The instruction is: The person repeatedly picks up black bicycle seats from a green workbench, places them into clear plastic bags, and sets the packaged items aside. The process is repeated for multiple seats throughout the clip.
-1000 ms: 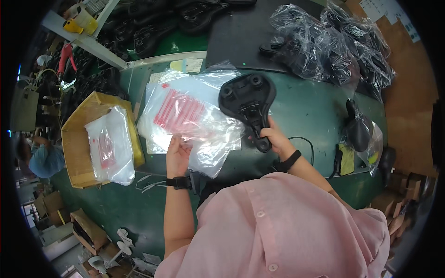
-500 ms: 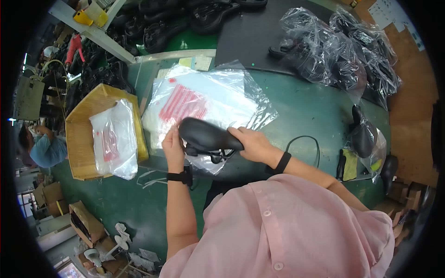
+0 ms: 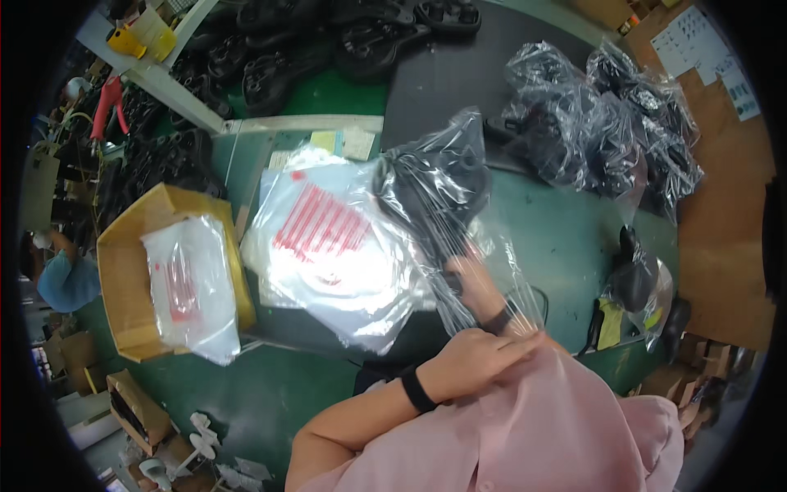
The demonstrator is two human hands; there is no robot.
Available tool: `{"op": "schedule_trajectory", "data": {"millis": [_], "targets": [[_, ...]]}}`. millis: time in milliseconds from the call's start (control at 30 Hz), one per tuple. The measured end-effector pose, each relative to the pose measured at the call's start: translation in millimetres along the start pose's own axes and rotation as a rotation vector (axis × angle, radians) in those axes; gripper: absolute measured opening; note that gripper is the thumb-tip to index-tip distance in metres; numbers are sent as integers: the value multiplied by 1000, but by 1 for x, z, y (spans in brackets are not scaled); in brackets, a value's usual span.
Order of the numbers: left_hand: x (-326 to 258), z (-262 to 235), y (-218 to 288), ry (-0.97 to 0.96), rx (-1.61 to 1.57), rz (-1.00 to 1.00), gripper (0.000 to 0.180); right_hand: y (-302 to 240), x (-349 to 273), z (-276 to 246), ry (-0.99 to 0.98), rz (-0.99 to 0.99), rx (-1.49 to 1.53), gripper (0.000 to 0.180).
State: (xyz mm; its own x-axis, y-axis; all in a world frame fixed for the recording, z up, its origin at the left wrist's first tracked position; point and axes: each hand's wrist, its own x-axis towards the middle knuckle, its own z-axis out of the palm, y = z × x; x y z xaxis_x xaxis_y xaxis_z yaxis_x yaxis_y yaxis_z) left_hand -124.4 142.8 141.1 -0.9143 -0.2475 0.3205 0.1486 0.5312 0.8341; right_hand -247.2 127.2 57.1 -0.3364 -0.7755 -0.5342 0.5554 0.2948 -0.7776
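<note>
A black bicycle saddle (image 3: 438, 190) sits inside a clear plastic bag (image 3: 500, 246), tilted over the right side of a pile of bags. My right hand (image 3: 469, 280) reaches into the bag and grips the saddle's narrow nose. Close to my body, my left hand (image 3: 477, 361) is closed on the edge of the bag and stretches the film over my right wrist. Beside the saddle lies the flat stack of clear bags (image 3: 321, 225) with red print.
Left of the stack, a yellow box (image 3: 131, 328) holds more flat bags (image 3: 193, 287). Bagged saddles (image 3: 574, 123) lie heaped at the back right; bare saddles (image 3: 369, 49) fill the far side. One partly bagged saddle (image 3: 635, 279) lies at right. A person (image 3: 67, 275) is at far left.
The saddle, bare and held in both hands before, is now inside a clear bag, farther away and to the right. My left hand has left the saddle and come back toward my body with the bag's edge.
</note>
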Motion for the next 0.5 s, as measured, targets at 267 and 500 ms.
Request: {"op": "schedule_trajectory", "data": {"millis": [267, 500], "targets": [[-62, -42, -91, 69, 269, -547, 73, -196, 92, -63, 140, -840, 403, 44], [-119, -28, -136, 119, 225, -680, 50, -228, 337, 58, 64, -820, -762, 60]]}}
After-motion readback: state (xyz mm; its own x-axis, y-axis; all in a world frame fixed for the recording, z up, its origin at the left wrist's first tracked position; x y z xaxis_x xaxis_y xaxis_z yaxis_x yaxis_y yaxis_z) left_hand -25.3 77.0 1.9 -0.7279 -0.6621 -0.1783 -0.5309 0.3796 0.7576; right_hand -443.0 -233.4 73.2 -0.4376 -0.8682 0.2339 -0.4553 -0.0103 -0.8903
